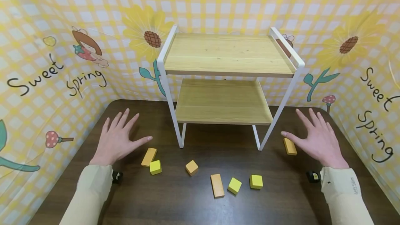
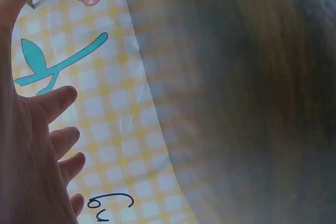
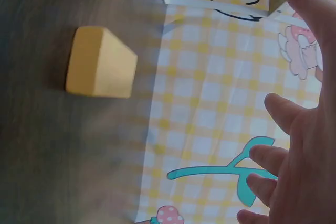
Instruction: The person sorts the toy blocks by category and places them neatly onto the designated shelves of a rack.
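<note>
With fingers spread and nothing held, my left hand [image 1: 116, 141] hovers over the left part of the table. Nearest to it are an orange rectangular block [image 1: 149, 157] and a yellow cube [image 1: 155, 167] that sit close together. On the right side, my right hand [image 1: 319, 142] is likewise spread and holds nothing. Beside its thumb lies another orange block [image 1: 290, 147], also seen as an orange block [image 3: 100, 62] in the right wrist view. Between the hands are an orange cube [image 1: 192, 167], an orange rectangular block [image 1: 217, 185] and two yellow cubes, one tilted [image 1: 234, 185] and one further right [image 1: 256, 181].
A two-tier shelf with a wooden upper board [image 1: 228, 53] and lower board [image 1: 223, 101] on white metal legs stands at the back of the dark brown table [image 1: 175, 204]. Behind and at both sides hangs a yellow checked cloth [image 1: 237, 6] with flower prints.
</note>
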Available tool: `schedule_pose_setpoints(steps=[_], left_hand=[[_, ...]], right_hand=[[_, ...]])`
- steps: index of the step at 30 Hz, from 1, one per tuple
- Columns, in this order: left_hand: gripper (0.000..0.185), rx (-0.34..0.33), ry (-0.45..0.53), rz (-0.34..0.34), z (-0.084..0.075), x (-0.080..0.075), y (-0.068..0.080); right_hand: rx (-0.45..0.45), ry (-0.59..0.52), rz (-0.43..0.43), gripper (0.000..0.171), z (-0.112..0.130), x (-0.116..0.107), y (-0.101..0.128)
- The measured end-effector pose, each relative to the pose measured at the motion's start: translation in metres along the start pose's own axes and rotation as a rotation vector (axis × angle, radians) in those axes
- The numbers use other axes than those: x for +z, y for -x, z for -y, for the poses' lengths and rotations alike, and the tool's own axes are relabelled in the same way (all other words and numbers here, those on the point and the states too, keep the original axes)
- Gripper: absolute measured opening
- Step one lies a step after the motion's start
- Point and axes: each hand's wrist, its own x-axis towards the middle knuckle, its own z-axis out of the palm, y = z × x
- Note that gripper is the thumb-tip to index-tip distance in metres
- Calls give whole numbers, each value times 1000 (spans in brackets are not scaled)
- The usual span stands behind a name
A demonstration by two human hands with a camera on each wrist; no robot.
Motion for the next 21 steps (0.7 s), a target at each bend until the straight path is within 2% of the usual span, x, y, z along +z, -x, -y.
schedule_pose_setpoints(steps=[13,21], left_hand=[[108,5,23,2,-9,0,7],[109,-20,63,24,-13,3,14]], right_hand=[[-33,-70,-60,97,19,-9,-1],[-56,-156,-117,89,34,-16,-1]])
